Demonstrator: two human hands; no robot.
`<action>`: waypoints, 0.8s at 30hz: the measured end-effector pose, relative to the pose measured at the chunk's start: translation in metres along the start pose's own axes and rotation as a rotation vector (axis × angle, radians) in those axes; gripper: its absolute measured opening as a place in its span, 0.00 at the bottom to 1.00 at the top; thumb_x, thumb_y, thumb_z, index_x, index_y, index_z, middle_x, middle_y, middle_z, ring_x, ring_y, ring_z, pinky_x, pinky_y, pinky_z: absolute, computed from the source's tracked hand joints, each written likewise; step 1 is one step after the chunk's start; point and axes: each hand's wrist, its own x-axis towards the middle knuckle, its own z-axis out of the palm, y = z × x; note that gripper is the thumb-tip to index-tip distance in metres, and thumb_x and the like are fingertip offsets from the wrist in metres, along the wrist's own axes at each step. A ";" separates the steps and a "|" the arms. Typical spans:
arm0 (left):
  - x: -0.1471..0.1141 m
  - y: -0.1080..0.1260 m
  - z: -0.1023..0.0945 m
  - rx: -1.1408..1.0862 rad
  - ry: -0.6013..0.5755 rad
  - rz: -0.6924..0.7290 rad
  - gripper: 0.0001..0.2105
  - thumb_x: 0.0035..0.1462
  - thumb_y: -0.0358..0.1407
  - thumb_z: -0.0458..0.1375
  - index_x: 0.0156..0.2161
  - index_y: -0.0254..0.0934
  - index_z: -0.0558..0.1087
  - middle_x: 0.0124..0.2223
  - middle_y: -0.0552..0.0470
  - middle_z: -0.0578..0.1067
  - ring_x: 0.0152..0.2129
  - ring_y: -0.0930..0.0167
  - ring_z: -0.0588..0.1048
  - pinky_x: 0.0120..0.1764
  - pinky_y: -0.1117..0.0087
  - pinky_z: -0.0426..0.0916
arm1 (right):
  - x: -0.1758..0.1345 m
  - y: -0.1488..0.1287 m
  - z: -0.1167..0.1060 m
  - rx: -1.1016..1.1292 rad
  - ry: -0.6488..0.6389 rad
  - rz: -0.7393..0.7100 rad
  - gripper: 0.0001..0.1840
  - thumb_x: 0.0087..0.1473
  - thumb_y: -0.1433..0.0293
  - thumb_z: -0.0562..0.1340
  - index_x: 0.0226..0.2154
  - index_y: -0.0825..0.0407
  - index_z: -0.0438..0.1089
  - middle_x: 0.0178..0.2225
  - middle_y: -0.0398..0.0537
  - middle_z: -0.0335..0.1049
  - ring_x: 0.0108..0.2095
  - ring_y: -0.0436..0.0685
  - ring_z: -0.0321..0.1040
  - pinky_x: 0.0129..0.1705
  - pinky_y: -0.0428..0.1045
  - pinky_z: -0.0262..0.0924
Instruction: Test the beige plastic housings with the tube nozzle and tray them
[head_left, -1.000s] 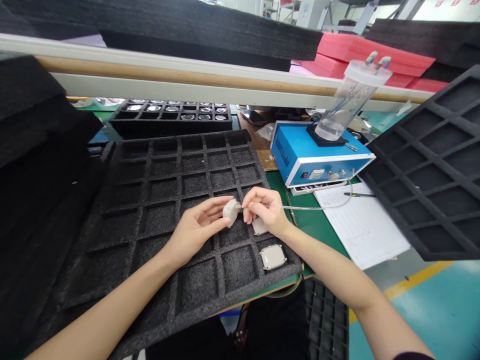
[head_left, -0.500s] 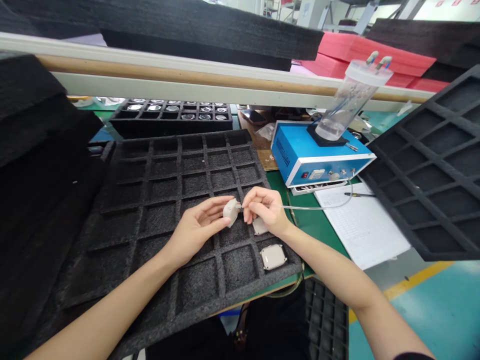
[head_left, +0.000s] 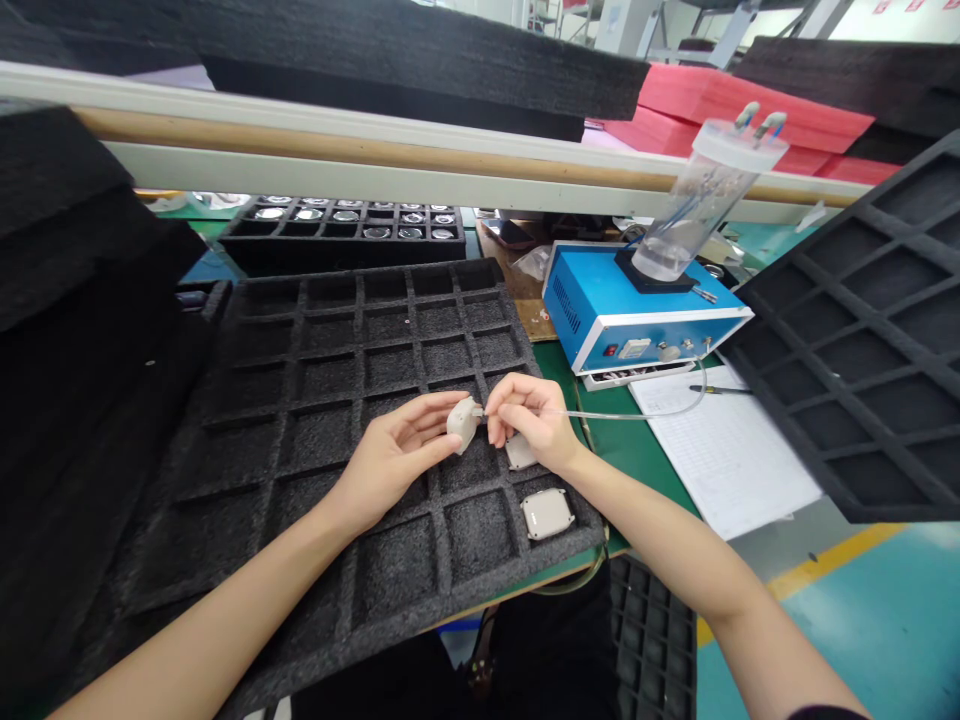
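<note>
Between the thumb and fingers of my left hand is a beige watch case, tilted up on edge over the black foam tray. My right hand pinches the end of a thin clear tube, whose tip touches or nearly touches the watch case's edge. That tube runs right to a blue machine. Partly under my right hand lies a second beige watch case in the tray. A third watch case rests in the tray's near right corner.
A clear cylinder stands on the blue machine. Beside it lie paper sheets and a pen. Another foam tray leans at right; foam blocks stack up at left. Behind is a tray of round parts under a shelf rail.
</note>
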 end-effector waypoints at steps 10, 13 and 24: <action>-0.001 -0.001 0.000 -0.028 -0.008 -0.014 0.23 0.46 0.38 0.66 0.49 0.36 0.71 0.51 0.44 0.76 0.49 0.61 0.73 0.53 0.62 0.66 | 0.000 0.001 -0.001 0.004 -0.002 -0.002 0.03 0.44 0.73 0.57 0.23 0.55 0.66 0.14 0.40 0.68 0.14 0.46 0.62 0.17 0.42 0.55; -0.001 0.000 0.000 -0.037 -0.011 -0.018 0.23 0.46 0.37 0.66 0.49 0.36 0.70 0.51 0.44 0.75 0.49 0.62 0.73 0.54 0.62 0.66 | 0.000 0.002 -0.001 0.001 -0.004 -0.006 0.03 0.44 0.73 0.57 0.23 0.55 0.66 0.14 0.40 0.68 0.14 0.47 0.62 0.17 0.42 0.56; 0.000 0.001 0.000 -0.032 -0.002 -0.011 0.23 0.46 0.38 0.66 0.48 0.35 0.71 0.50 0.43 0.76 0.49 0.60 0.73 0.54 0.60 0.65 | 0.000 0.000 0.000 -0.005 0.003 0.003 0.03 0.43 0.73 0.58 0.23 0.55 0.66 0.14 0.40 0.68 0.13 0.46 0.62 0.17 0.42 0.55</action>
